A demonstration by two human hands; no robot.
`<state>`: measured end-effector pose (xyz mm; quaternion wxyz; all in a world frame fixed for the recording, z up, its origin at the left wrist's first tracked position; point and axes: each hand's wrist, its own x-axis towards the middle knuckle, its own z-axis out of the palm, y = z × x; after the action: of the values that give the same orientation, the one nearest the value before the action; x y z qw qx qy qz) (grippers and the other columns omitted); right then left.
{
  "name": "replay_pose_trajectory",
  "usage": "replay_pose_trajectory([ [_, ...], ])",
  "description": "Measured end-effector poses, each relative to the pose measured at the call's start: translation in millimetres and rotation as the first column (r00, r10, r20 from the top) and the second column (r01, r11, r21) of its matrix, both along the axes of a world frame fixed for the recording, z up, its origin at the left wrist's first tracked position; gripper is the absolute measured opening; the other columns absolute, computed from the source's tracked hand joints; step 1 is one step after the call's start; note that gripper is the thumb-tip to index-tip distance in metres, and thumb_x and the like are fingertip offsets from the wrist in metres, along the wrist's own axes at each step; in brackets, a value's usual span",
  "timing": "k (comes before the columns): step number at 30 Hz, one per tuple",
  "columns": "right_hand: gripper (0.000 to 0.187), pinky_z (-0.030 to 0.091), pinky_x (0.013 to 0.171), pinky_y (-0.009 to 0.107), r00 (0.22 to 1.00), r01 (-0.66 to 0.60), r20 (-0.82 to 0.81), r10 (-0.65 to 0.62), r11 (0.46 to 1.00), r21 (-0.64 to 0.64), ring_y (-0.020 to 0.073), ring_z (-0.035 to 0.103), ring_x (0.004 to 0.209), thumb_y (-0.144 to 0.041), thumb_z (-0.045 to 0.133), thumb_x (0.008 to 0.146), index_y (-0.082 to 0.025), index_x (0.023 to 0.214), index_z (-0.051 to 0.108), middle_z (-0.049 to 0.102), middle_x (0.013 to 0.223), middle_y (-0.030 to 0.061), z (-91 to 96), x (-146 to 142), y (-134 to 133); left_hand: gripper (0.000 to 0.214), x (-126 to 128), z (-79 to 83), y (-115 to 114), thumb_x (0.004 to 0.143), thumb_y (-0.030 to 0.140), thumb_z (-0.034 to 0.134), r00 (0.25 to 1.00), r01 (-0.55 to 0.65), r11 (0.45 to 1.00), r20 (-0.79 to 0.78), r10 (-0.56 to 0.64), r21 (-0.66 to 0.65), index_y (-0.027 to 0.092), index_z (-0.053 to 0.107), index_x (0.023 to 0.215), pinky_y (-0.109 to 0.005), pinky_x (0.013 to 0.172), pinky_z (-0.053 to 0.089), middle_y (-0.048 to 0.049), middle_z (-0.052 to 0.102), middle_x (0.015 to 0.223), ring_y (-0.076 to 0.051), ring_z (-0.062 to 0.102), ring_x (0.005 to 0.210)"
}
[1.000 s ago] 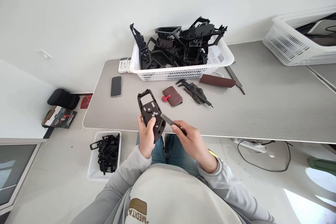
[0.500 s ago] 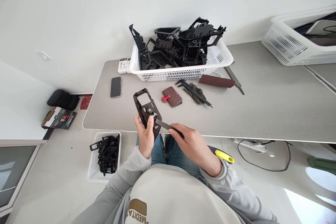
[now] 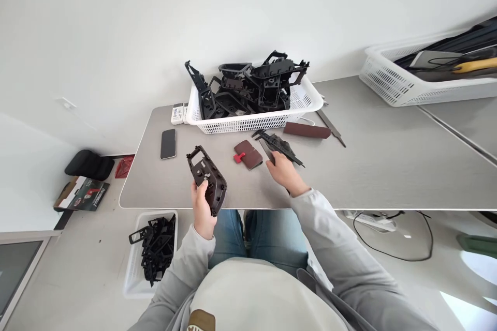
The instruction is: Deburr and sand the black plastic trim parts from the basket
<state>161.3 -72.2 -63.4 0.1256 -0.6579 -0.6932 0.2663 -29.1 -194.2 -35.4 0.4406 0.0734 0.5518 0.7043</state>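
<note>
My left hand [image 3: 202, 208] is closed round the lower end of a black plastic frame part [image 3: 206, 176] and holds it tilted over the near table edge. My right hand [image 3: 286, 172] is stretched out over the grey table [image 3: 388, 165]. It grips a flat metal file [image 3: 267, 150] whose blade points away, close to a black plastic part [image 3: 280, 146] lying there. A red-brown wallet [image 3: 247, 154] lies between the two hands.
A white basket [image 3: 252, 121] heaped with black parts stands at the back, with a phone [image 3: 168, 143] to its left. A brown block [image 3: 306, 130] and a long dark file [image 3: 331, 125] lie to its right. Another white basket [image 3: 404, 90] is far right. A floor basket [image 3: 135, 261] holds black parts.
My right hand has pulled the file off the frame part and swung it forward and right onto the table. My left hand has tilted the part and lowered it a little.
</note>
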Motion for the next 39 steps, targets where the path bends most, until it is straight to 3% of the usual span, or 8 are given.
replay_pose_trajectory([
  [4,0.034,0.055,0.089,0.043,0.999,0.018,0.047,-0.017,0.999,-0.026,0.0230,0.064,0.105,-0.033,0.060,0.095,-0.015,0.124,0.059,0.062,0.124,0.0114,-12.2,-6.3,41.3,0.037,-4.6,-4.1,4.6,0.063,0.036,0.075,1.000,0.017,1.000,0.018,-0.017,0.022,0.021,0.059,0.093,-0.026,0.066,0.047,0.0044,0.070,0.075,-0.013,0.066,0.065],
  [9,0.036,0.056,0.088,0.044,0.997,-0.018,0.068,0.021,0.999,-0.047,0.0230,0.064,0.106,-0.034,0.061,0.095,-0.016,0.125,0.059,0.061,0.126,0.0107,-22.6,-19.2,69.1,0.039,-6.9,-5.8,11.8,0.062,0.034,0.077,0.999,0.018,1.000,0.047,-0.018,0.012,0.021,0.059,0.094,-0.026,0.065,0.048,0.0032,0.071,0.076,-0.014,0.067,0.065],
  [18,0.035,0.055,0.090,0.045,0.998,-0.040,0.050,0.038,0.997,0.060,0.0231,0.063,0.108,-0.035,0.060,0.095,-0.018,0.126,0.059,0.060,0.128,0.0103,-18.4,-25.1,73.5,0.040,-12.5,-16.2,30.7,0.061,0.033,0.080,0.997,0.006,1.000,0.078,-0.004,-0.026,0.022,0.059,0.093,-0.030,0.066,0.052,0.0030,0.069,0.074,-0.017,0.068,0.065],
  [23,0.030,0.055,0.088,0.041,0.994,-0.101,-0.045,0.100,0.995,-0.022,0.0210,0.067,0.097,-0.034,0.060,0.095,-0.014,0.118,0.062,0.068,0.108,0.0094,-22.3,-30.4,75.8,0.043,-10.3,-21.9,37.0,0.064,0.035,0.080,0.997,0.063,0.998,0.036,-0.063,0.010,0.022,0.058,0.098,-0.031,0.068,0.054,0.0012,0.070,0.080,-0.018,0.069,0.068],
  [26,0.031,0.056,0.086,0.042,0.987,-0.138,-0.098,0.130,0.988,-0.076,0.0206,0.066,0.099,-0.034,0.060,0.095,-0.016,0.120,0.061,0.066,0.116,0.0089,-28.0,-30.5,80.3,0.049,-9.0,-21.6,38.7,0.065,0.036,0.081,0.992,0.102,0.993,-0.086,-0.096,0.063,0.023,0.057,0.105,-0.031,0.071,0.054,-0.0012,0.071,0.089,-0.019,0.070,0.076],
  [30,0.031,0.057,0.085,0.042,0.977,-0.160,-0.157,0.143,0.981,-0.106,0.0206,0.065,0.100,-0.035,0.060,0.096,-0.017,0.121,0.061,0.064,0.120,0.0087,-30.7,-27.7,83.5,0.058,-7.6,-12.8,40.8,0.064,0.033,0.084,0.945,0.169,0.981,-0.297,-0.136,0.090,0.024,0.055,0.113,-0.032,0.082,0.054,-0.0055,0.071,0.105,-0.020,0.070,0.093],
  [35,0.012,0.054,0.078,0.033,0.968,-0.151,-0.216,0.130,0.985,-0.086,0.0183,0.068,0.083,-0.021,0.060,0.090,-0.014,0.094,0.069,0.072,0.091,0.0056,-24.8,-24.1,78.5,0.068,1.5,13.1,43.5,0.065,0.030,0.085,0.880,0.262,0.961,-0.431,-0.199,0.091,0.024,0.048,0.122,-0.035,0.085,0.056,-0.0074,0.070,0.107,-0.021,0.070,0.090],
  [39,0.018,0.050,0.064,0.029,0.961,-0.122,-0.255,0.106,0.991,-0.050,0.0197,0.068,0.073,-0.023,0.053,0.085,-0.016,0.082,0.069,0.072,0.077,0.0047,-21.0,-21.2,72.8,0.073,13.0,34.7,39.6,0.068,0.029,0.084,0.842,0.314,0.938,-0.500,-0.205,0.146,0.025,0.046,0.130,-0.038,0.092,0.055,-0.0124,0.065,0.122,-0.025,0.068,0.104],
])
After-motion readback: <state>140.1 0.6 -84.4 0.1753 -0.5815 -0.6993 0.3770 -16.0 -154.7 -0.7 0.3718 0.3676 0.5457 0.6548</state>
